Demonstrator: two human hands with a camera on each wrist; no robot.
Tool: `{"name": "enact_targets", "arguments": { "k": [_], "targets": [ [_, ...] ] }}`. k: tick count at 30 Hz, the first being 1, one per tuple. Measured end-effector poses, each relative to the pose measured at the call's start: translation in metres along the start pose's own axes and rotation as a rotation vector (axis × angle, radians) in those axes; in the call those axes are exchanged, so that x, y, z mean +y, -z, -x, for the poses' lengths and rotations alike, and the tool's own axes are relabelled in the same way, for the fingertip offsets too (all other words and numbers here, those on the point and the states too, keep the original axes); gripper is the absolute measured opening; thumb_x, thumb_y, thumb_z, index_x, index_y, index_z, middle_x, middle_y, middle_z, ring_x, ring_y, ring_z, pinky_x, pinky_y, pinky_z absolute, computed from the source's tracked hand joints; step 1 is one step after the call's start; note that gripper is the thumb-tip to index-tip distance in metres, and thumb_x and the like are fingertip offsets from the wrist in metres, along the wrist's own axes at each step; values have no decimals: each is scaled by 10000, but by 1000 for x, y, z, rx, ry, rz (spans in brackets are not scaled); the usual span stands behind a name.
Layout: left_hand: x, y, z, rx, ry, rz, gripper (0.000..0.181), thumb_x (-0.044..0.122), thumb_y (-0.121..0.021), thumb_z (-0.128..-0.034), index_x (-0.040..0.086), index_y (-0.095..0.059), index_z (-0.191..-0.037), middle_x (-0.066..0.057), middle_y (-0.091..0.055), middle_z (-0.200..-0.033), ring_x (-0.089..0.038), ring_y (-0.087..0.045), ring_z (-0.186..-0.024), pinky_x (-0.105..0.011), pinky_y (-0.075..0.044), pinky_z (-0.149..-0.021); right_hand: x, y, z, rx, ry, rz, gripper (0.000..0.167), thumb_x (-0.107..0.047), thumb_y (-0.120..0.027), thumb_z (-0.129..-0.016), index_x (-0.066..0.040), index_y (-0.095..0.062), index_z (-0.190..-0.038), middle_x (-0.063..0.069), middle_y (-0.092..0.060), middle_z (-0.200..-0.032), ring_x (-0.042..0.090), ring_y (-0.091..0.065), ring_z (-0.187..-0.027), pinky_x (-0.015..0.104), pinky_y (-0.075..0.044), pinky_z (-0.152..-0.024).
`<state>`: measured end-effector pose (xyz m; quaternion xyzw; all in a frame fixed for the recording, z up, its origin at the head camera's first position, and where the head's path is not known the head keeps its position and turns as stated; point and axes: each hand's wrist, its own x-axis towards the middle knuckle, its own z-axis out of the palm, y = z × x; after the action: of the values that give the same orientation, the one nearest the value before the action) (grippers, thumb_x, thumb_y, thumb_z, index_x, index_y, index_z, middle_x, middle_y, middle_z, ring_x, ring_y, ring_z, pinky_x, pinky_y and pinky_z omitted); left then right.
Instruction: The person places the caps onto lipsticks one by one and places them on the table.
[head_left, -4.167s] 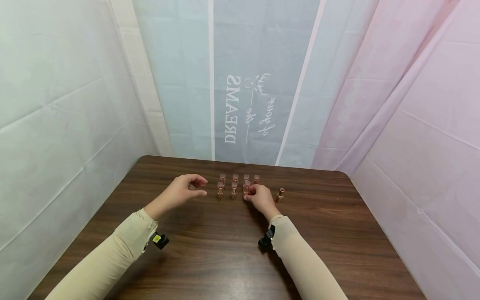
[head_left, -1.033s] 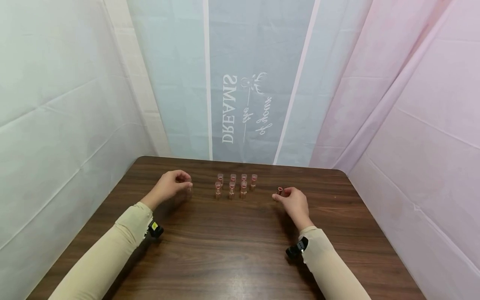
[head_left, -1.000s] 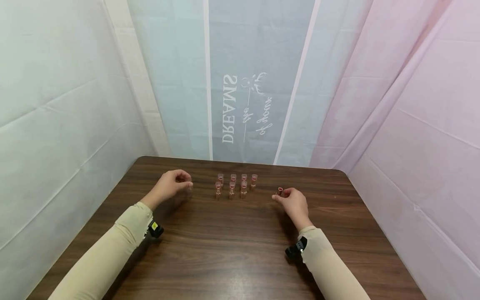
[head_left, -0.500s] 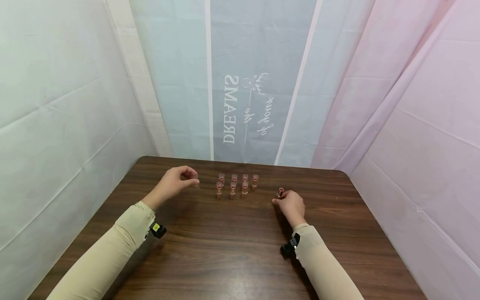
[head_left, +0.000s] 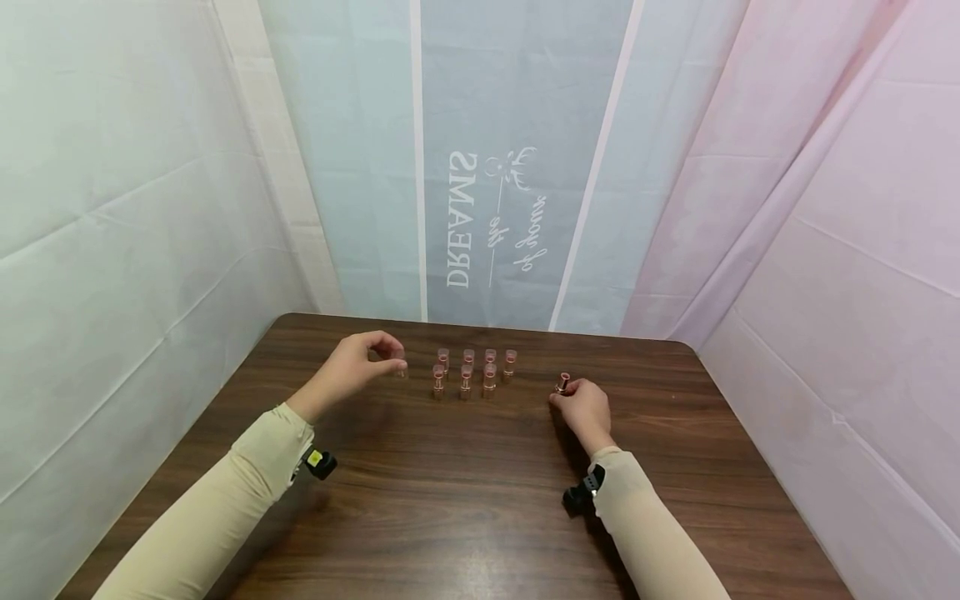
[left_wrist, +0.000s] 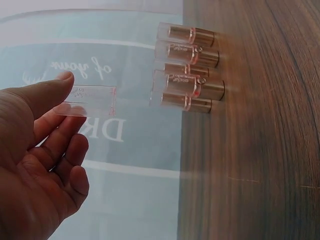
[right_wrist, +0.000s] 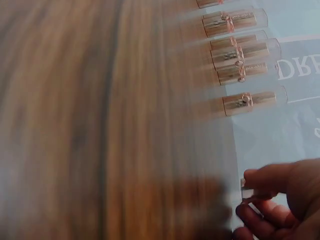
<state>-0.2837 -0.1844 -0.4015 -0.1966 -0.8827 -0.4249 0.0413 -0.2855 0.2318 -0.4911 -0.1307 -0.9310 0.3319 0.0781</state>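
My left hand [head_left: 356,362] pinches a clear lipstick cap [left_wrist: 100,101] between thumb and fingertips, held in the air left of the group. Faint lettering shows on the cap's side in the left wrist view. At the right, my right hand [head_left: 587,408] pinches an uncapped lipstick [head_left: 563,382] with a gold base, its open end up. In the right wrist view only part of that base [right_wrist: 246,192] shows past the thumb. Between the hands, several gold lipsticks [head_left: 466,382] with clear caps stand upright in two rows.
The dark wood-grain table [head_left: 450,500] ends at a far edge just behind the lipsticks. A printed grey-blue curtain [head_left: 517,108] hangs beyond it, and pale cloth walls [head_left: 135,208] flank both sides.
Since the oldest frame, my right hand has left the front row and gripped the uncapped lipstick; my left has gained a clear cap. In the last second, the left hand has drifted right.
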Motion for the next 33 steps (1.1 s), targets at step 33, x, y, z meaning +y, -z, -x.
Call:
{"name": "enact_targets", "arguments": {
  "k": [33],
  "targets": [
    [16, -32, 7, -115, -64, -23, 200, 322, -811, -895, 207, -713, -1026, 51, -682, -964, -154, -624, -904, -348, -515, -776, -94, 22, 54, -113, 540, -403, 149, -194, -753, -954, -107, -698, -1061, 41, -660, -993, 185, -612, -846, 288, -520, -752]
  ]
}}
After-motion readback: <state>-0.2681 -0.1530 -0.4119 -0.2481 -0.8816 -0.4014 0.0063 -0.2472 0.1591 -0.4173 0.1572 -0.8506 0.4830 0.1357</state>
